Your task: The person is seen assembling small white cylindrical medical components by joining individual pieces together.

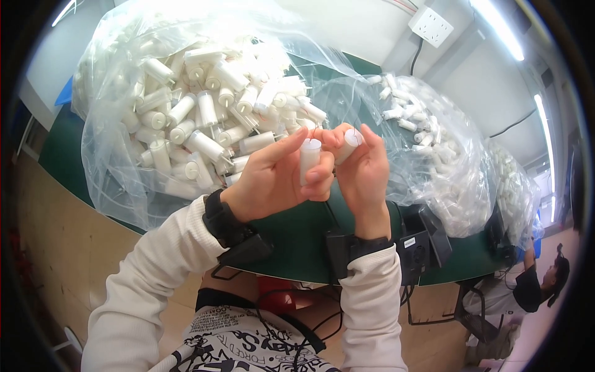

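Observation:
My left hand (276,177) is closed round a white plastic cylinder (310,164) with a translucent rim at its top, held nearly upright. Close beside it, my right hand (364,177) pinches a second white cylinder (348,146), tilted, with a thin dark wire at its end. The fingertips of both hands almost meet between the two pieces. Behind them a large clear plastic bag (105,167) lies open, heaped with similar white cylinders (207,108), some with thin wires.
A second clear bag (462,214) of smaller-looking white pieces stands right on the green table (291,248), with another bag (517,198) beyond. Black devices (414,254) with cables sit at the front edge. A wall socket (431,26) is behind. A person (527,297) sits far right.

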